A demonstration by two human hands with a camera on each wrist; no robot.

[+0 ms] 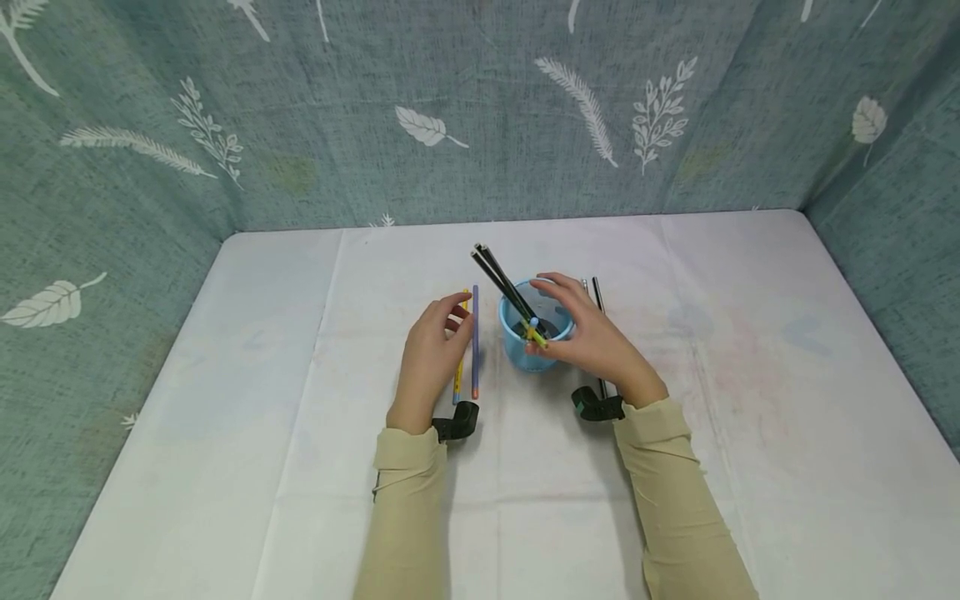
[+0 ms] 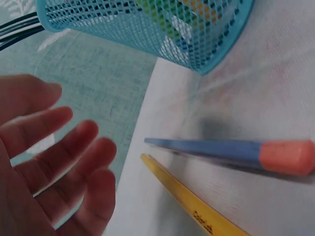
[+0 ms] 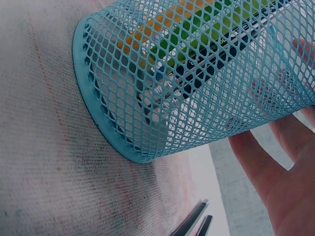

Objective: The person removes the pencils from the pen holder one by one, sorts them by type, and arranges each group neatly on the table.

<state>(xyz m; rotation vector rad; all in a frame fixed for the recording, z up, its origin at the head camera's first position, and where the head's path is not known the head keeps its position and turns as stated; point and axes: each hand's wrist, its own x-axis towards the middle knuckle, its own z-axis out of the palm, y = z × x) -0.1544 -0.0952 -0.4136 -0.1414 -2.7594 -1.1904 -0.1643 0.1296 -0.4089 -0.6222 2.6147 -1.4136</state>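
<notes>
A light-blue mesh pencil cup (image 1: 525,358) stands on the white-covered table, its lattice wall (image 3: 197,103) close up in the right wrist view. My right hand (image 1: 603,348) grips it near the rim from the right, thumb at the front and fingers toward the back. Several dark pencils (image 1: 497,271) lean out to the upper left; green and orange ones (image 3: 192,39) show through the mesh. Left of the cup, my left hand (image 1: 433,350) holds nothing, its fingers loosely bent. Beside it lie a yellow pencil (image 2: 192,199) and a purple pencil with an orange end (image 2: 216,149).
Two slim dark pencils (image 1: 597,292) lie right of the cup, partly under my right hand and wrist. Black wrist mounts (image 1: 457,422) sit at both cuffs. A green leaf-patterned cloth (image 1: 480,108) hangs behind the table and along its sides.
</notes>
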